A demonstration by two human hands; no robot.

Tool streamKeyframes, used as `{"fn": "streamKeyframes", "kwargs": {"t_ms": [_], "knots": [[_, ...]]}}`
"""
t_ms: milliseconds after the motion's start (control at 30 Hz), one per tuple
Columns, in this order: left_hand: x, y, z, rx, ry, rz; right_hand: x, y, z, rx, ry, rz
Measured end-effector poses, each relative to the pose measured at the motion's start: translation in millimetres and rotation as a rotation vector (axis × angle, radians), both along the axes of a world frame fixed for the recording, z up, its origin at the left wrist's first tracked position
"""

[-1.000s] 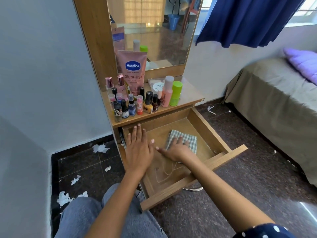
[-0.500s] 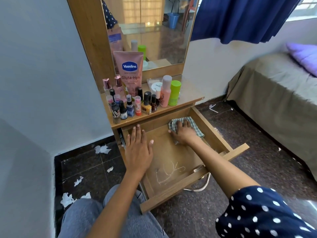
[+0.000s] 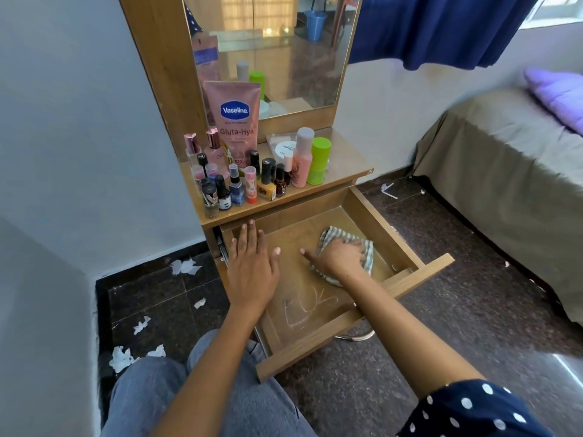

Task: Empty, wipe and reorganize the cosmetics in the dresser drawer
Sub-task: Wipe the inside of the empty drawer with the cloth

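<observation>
My right hand (image 3: pixel 342 258), fingers bent on the cloth (image 3: pixel 367 249), pulled back from the drawer's (image 3: pixel 375 212) two o'clock corner; wiping continues, left hand (image 3: pixel 252 266) flat, empty.

Cloth (image 3: pixel 347 239) in drawer (image 3: pixel 400 244), right half; cosmetics (image 3: pixel 252 181) on dresser top (image 3: pixel 344 165) behind; bed (image 3: pixel 504 171) right, apparently apart.

To my left a pale grey wall (image 3: pixel 79 121) runs down to a dark speckled tile floor (image 3: pixel 457 294) littered with torn white paper scraps (image 3: pixel 184 267). Ahead of me stands a mirror (image 3: pixel 284 48) in a wooden frame, reflecting a blue bucket (image 3: pixel 314 24) and warm light on the floor behind. To my right a dark blue curtain (image 3: pixel 441 26) hangs below a bright window (image 3: pixel 555 11), over a bed (image 3: pixel 504 171) under a drab olive cover with a purple pillow (image 3: pixel 558 96).
</observation>
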State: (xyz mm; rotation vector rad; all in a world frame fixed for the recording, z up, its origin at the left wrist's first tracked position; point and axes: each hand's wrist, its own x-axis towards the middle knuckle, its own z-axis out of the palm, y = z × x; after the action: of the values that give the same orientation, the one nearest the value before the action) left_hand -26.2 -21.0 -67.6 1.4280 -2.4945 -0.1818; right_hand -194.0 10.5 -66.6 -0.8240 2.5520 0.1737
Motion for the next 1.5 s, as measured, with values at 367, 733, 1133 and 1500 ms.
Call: {"fn": "streamKeyframes", "kwargs": {"t_ms": [367, 733, 1133, 1500], "knots": [[1.4, -0.6, 1.7, 0.001, 0.013, 0.000, -7.3, -4.1, 7.4, 0.002, -0.068, 0.348], [3.4, 1.4, 1.6, -0.014, 0.018, 0.000, -24.8, 9.9, 3.7, 0.081, -0.028, 0.196], [2.8, 0.1, -1.6, -0.016, 0.060, -0.013, -11.4, 1.8, -7.3, 0.050, -0.131, -0.085], [7.8, -1.0, 5.4, 0.036, 0.113, -0.061, 8.2, 7.0, -2.3, -0.048, -0.278, 0.778]]}}
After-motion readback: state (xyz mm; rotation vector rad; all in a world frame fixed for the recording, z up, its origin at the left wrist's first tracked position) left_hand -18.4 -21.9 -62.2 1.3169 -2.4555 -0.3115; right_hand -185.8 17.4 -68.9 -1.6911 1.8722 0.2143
